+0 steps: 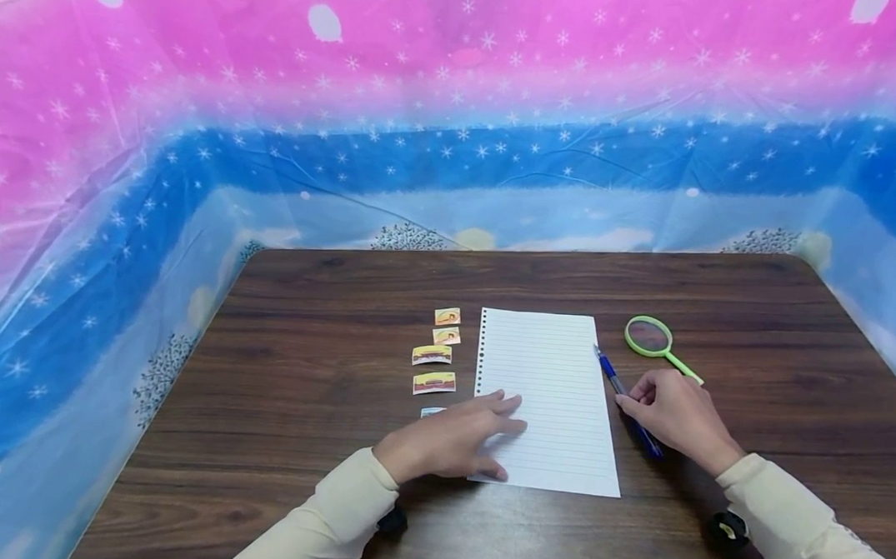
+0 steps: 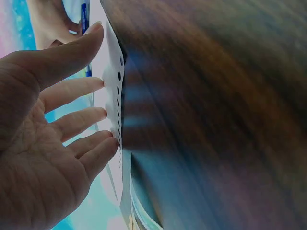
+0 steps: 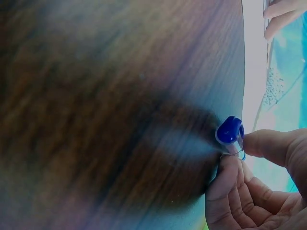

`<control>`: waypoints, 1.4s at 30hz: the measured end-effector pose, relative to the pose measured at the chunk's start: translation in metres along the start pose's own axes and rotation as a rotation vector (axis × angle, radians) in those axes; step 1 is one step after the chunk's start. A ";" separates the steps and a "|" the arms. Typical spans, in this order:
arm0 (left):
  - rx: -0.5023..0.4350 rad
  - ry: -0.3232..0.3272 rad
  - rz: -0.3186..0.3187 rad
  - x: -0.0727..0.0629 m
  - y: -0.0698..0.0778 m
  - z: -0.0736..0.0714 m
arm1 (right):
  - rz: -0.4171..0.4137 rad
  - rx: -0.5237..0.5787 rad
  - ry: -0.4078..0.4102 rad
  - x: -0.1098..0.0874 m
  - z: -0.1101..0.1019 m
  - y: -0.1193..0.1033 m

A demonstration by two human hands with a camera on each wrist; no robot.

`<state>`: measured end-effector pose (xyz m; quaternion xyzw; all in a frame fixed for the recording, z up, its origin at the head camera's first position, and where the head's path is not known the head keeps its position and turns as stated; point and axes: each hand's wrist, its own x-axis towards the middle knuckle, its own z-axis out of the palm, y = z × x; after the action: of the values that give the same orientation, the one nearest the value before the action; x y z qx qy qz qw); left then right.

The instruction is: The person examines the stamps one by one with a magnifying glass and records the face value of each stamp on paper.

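A lined loose-leaf sheet (image 1: 553,367) with punched holes down its left side lies on the table. My left hand (image 1: 459,434) rests its spread fingertips on the sheet's lower left part; in the left wrist view the fingers (image 2: 79,122) are fairly straight and touch the paper near the holes. Just off the sheet's right edge lies a blue pen (image 1: 647,441), its tip reaching the paper's edge. My right hand (image 1: 678,415) pinches this pen around its middle, and the right wrist view shows the blue pen end (image 3: 230,129) between thumb and fingers.
A green-rimmed magnifying glass (image 1: 648,336) lies beyond the right hand. Several small printed paper pieces (image 1: 433,383) form a column left of the sheet, the lowest partly hidden by the left hand. A patterned cloth (image 1: 454,146) hangs around the brown table (image 1: 303,331).
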<state>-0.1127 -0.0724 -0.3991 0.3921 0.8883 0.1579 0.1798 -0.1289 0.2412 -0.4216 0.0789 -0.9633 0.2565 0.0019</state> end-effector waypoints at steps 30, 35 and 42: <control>0.042 0.029 -0.040 0.004 0.005 0.005 | 0.010 0.230 0.036 0.002 -0.030 0.007; 0.037 0.032 -0.048 0.006 0.007 0.006 | 0.014 0.298 0.012 0.003 -0.032 0.008; 0.035 0.040 -0.051 0.006 0.008 0.006 | 0.003 0.372 0.023 0.004 -0.036 0.010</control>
<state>-0.1086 -0.0622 -0.4027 0.3691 0.9040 0.1457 0.1590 -0.1361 0.2672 -0.3954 0.0735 -0.8993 0.4311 -0.0020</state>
